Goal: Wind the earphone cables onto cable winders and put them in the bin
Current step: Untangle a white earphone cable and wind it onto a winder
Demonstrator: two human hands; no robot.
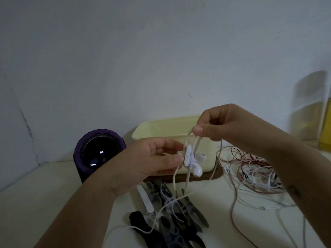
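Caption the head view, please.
Left hand and right hand hold a white earphone cable before a pale yellow plastic bin.

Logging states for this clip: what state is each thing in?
Earphones: held up, partly coiled, tail trailing to the table.
Left hand: pinches earphones.
Right hand: pinches their cable loop.
Bin: upright, open.
Winders: heaped on table.
Other cables: tangled.

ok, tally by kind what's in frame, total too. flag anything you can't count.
Left hand and right hand, both pinching the white earphone cable: 2
White earbuds: 2
Cream bin: 1
Purple round device: 1
Container of yellow liquid: 1
Total: 7
Cable winders and tangled cables: overlapped, uncountable.
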